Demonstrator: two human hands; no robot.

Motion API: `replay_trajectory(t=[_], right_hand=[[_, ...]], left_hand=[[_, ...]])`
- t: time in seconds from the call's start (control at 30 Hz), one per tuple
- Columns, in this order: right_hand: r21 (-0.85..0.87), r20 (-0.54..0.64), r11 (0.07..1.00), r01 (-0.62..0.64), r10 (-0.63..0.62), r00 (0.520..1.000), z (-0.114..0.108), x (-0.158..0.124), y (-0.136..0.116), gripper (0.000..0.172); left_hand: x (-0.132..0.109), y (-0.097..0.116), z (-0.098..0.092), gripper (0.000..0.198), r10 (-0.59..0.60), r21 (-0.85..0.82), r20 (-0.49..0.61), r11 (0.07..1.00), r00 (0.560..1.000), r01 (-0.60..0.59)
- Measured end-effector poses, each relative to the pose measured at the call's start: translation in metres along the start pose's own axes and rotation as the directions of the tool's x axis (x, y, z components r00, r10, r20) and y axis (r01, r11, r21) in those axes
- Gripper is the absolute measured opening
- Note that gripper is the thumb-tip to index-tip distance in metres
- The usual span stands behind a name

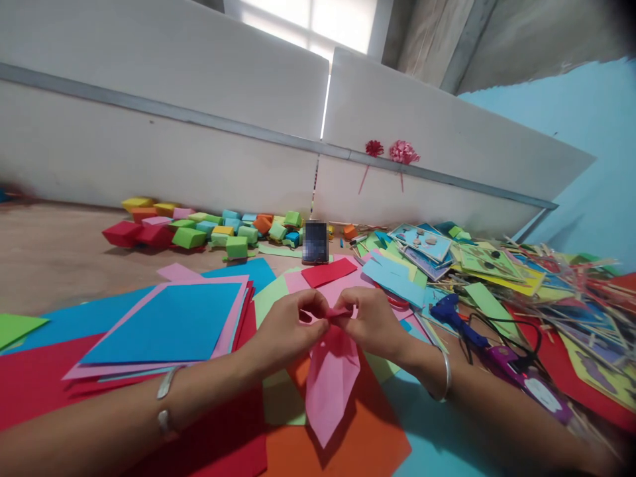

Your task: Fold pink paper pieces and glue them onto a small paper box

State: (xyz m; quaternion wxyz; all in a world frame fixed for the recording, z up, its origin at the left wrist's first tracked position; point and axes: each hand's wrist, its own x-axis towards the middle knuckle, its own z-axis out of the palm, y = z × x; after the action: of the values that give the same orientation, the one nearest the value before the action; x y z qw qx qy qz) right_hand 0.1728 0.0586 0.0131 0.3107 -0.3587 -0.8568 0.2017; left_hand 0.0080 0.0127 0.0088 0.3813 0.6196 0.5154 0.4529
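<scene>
A folded pink paper point(332, 384) hangs with its pointed end down, over orange point(368, 444) and green sheets. Its top edge is pinched between the thumb and fingers of my left hand point(293, 324). My right hand point(370, 318) pinches the same top edge from the other side, and the fingertips of both hands nearly meet there. Just beyond the hands lies a small red paper strip point(328, 272) on a pink sheet. Scissors with red handles point(395, 301) are partly hidden behind my right hand.
Stacked blue sheets point(169, 321) lie left. Folded paper cubes point(189, 237) and a dark phone-like object point(315, 242) stand at the back. On the right are a blue glue gun point(460, 318), its cable, sticks and paper scraps point(491, 301). Paper flowers point(403, 152) hang on the white panel.
</scene>
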Motion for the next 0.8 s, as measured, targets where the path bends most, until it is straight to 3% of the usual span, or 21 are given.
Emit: replay_trajectory(t=[0.2,0.37,0.57,0.8], right_hand=[[-0.055,0.065,0.998,0.033,-0.03,0.997,0.002,-0.001,-0.003,0.014],[-0.057,0.158,0.995,0.077,-0.067,0.985,-0.003,-0.001,-0.007,0.021],[-0.018,0.185,1.0,-0.017,0.02,0.983,-0.008,0.0,-0.008,0.025],[-0.04,0.166,0.999,-0.03,0.036,0.985,-0.005,0.001,-0.005,0.027]], left_hand=[[-0.001,-0.002,0.002,0.004,0.059,0.096,-0.043,0.994,0.997,-0.055],[0.0,-0.004,0.002,0.009,0.034,0.097,-0.034,0.995,0.999,-0.031],[-0.002,-0.003,0.003,0.013,0.066,0.059,-0.022,0.996,0.998,-0.065],[0.001,0.004,-0.002,0.01,-0.124,-0.036,0.045,0.991,0.991,0.126]])
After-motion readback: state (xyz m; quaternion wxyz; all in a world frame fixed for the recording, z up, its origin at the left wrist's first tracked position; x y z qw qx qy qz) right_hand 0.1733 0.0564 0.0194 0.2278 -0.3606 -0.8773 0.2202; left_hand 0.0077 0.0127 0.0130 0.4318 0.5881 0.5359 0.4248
